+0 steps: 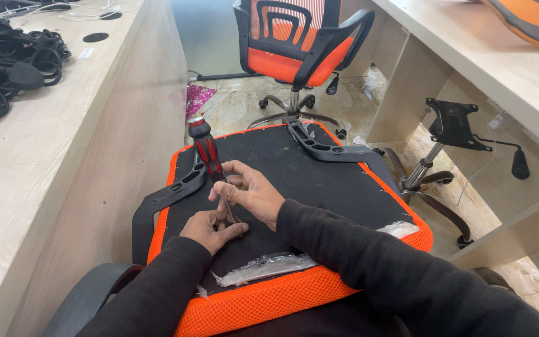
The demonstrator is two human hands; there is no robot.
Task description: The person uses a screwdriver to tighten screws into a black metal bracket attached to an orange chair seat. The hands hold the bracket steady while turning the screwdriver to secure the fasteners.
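An upturned orange chair seat [263,299] with a black underside lies in front of me. My right hand [249,189] grips the shaft of a screwdriver with a red and black handle [207,150], held upright on the underside. My left hand [210,229] pinches the screwdriver's tip against the black fabric; what sits under the tip is hidden. A black armrest bracket [169,195] lies on the seat's left side, another black bracket [319,145] at the far right corner.
A pale wooden desk [63,156] with black cables [14,62] stands at the left, another desk [506,75] at the right. An assembled orange chair [297,43] stands ahead. A chair base with a gas lift [432,168] stands to the right. Clear plastic wrap [263,267] clings to the seat.
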